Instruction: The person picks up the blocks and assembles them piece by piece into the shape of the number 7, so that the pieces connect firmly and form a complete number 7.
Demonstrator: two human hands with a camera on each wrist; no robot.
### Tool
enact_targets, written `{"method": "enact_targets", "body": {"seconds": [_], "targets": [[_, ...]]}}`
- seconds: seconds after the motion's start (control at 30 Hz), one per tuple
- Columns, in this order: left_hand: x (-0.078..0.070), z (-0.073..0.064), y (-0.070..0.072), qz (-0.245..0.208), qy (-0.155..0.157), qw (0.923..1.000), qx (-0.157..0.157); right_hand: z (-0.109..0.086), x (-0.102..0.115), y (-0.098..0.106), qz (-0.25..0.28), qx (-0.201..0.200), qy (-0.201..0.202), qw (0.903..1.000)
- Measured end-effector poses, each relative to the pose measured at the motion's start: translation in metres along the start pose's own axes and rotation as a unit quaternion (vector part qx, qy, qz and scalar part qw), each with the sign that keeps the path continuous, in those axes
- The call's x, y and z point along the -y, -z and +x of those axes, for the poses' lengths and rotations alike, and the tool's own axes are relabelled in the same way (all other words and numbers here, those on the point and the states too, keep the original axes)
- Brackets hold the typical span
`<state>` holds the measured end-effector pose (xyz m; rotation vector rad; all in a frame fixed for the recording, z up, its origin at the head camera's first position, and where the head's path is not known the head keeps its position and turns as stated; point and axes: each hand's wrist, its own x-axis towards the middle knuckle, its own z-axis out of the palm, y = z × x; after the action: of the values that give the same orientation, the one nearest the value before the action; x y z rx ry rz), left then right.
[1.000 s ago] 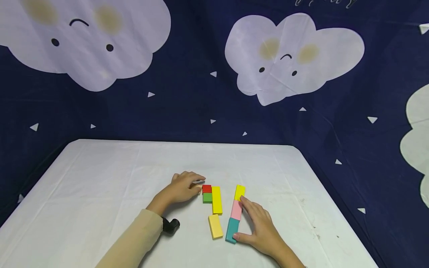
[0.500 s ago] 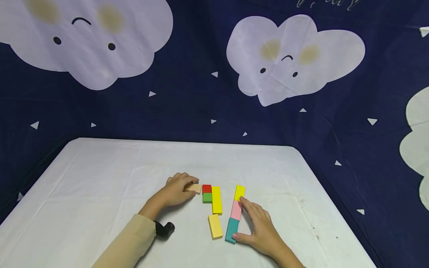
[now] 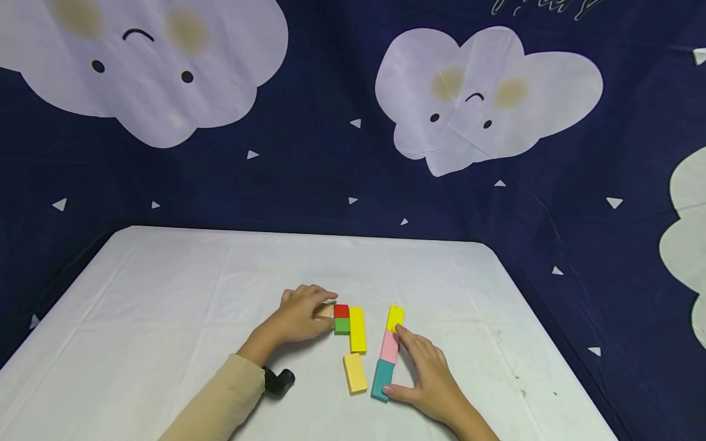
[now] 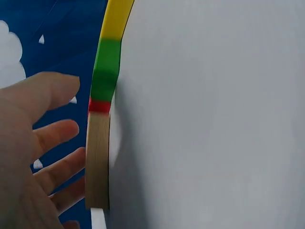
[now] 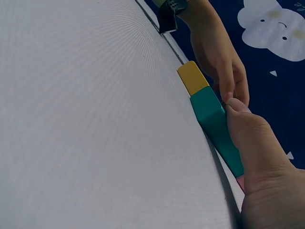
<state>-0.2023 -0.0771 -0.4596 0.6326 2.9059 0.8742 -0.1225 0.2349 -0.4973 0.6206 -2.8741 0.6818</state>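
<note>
A bare wood block [image 3: 324, 311] lies on the table, its right end against a red block [image 3: 341, 311] with a green block [image 3: 342, 326] just below. My left hand [image 3: 298, 315] straddles the wood block, fingers beyond it and thumb on the near side, loosely spread. To the right of the red and green pair is a long yellow block [image 3: 357, 331], then a pale yellow block [image 3: 355, 373] nearer me. My right hand [image 3: 427, 373] spans a slanted row: forefinger at the small yellow block [image 3: 394, 315], thumb at the teal block [image 3: 382, 378], pink block [image 3: 389, 346] between.
The blocks lie on a white-covered table [image 3: 193, 294]. A dark blue backdrop [image 3: 325, 171] with printed clouds hangs beyond its far edge. A black device [image 3: 280, 383] sticks out from the left wrist beside a beige sleeve [image 3: 220, 398].
My left hand drew back left, showing more of the wood block, then slid right again over it. The right hand and the blocks have stayed in place.
</note>
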Motion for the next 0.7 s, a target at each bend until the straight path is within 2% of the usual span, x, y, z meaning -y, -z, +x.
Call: {"method": "enact_targets", "body": {"seconds": [0.33, 0.53, 0.7], "targets": [[-0.032, 0.005, -0.014, 0.044, -0.050, 0.9970, 0.040, 0.000, 0.001, 0.001, -0.003, 0.001, -0.005, 1.0000], [-0.042, 0.009, -0.021, 0.066, -0.063, 0.9945, 0.051, 0.000, 0.001, 0.001, 0.000, -0.006, 0.002, 1.0000], [-0.045, 0.012, -0.025, 0.084, -0.060, 0.9932, 0.054, 0.000, 0.001, 0.001, -0.001, -0.009, 0.005, 0.9999]]}}
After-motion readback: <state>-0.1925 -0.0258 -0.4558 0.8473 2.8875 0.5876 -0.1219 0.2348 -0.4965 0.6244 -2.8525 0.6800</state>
